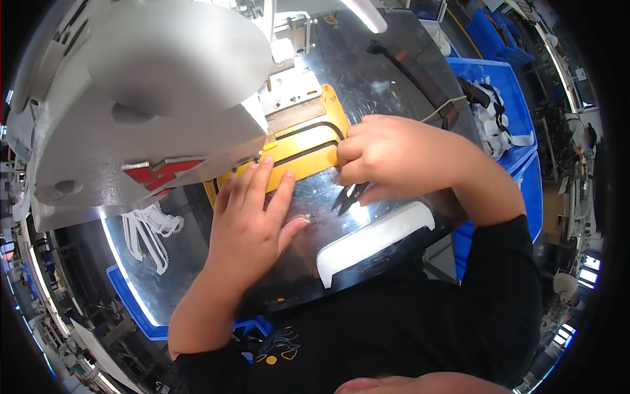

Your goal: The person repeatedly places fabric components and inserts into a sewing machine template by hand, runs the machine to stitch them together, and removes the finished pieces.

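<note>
My left hand lies with fingers spread, its fingertips on the near edge of a yellow slotted template under the sewing machine head. Black strips run along the template's slots. At the template's right end is my right hand, its fingers curled. A pair of dark thread snips sticks out below that hand, blades pointing down and left; the grip is hidden in the palm. Whether those fingers also pinch the template's edge, I cannot tell. A white curved-ended strip rests near the table's front edge.
White toothed strips lie on the metal table at left. Blue bins stand at right, one holding white and black pieces. A dark strap lies at the back of the table. The machine head overhangs the left side.
</note>
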A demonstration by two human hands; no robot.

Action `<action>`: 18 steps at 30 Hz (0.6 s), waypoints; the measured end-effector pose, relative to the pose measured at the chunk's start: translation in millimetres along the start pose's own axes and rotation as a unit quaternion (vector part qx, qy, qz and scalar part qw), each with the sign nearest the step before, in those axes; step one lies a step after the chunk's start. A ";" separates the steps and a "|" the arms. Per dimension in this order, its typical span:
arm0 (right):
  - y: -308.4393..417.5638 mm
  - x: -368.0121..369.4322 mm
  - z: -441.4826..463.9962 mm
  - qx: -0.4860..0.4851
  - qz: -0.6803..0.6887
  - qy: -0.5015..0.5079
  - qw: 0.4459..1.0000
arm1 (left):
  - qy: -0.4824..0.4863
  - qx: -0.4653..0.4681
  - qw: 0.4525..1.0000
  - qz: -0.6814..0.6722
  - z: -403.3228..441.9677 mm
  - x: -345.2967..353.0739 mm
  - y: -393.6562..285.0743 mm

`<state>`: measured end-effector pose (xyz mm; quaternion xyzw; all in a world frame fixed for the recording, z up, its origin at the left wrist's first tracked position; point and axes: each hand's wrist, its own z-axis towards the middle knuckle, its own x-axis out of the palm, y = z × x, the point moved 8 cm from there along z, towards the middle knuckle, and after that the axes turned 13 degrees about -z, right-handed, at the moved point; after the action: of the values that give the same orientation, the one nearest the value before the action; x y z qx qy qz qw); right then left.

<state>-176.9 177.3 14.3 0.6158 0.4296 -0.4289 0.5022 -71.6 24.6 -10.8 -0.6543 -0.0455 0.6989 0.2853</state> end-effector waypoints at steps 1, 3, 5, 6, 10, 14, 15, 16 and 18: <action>1.9 -2.2 -2.6 0.004 0.011 -0.015 1.000 | -0.001 0.002 1.000 0.003 0.2 0.1 -0.2; 2.3 -8.7 -6.1 0.016 0.013 -0.065 0.998 | -0.001 0.006 1.000 0.010 -0.3 1.0 -0.8; 1.6 -12.7 -7.4 0.029 -0.005 -0.133 0.991 | 0.004 0.008 1.000 0.015 -0.8 1.9 -1.5; 1.7 -9.2 -7.1 0.030 -0.002 -0.141 0.990 | 0.005 0.008 1.000 0.018 -0.6 1.6 -1.9; 2.6 0.7 -3.7 0.026 -0.045 -0.178 0.983 | 0.009 -0.001 1.000 0.013 1.0 2.4 -2.2; 8.8 -4.9 1.9 0.026 -0.085 -0.153 0.984 | 0.018 0.005 1.000 0.004 -1.4 4.9 0.5; 10.6 -7.2 2.9 0.031 -0.090 -0.143 0.985 | 0.015 0.010 1.000 0.004 -1.1 5.3 0.0; 14.5 -9.7 4.9 0.026 -0.102 -0.154 0.982 | 0.013 0.014 1.000 0.012 -1.3 5.3 -1.3; 19.3 -10.8 4.3 0.030 -0.125 -0.164 0.978 | 0.004 0.023 1.000 0.018 -1.1 6.1 -1.6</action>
<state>-161.7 169.5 28.9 0.4936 0.4017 -0.5960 0.4897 -69.9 28.3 -15.6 -0.6510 -0.0159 0.7022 0.2877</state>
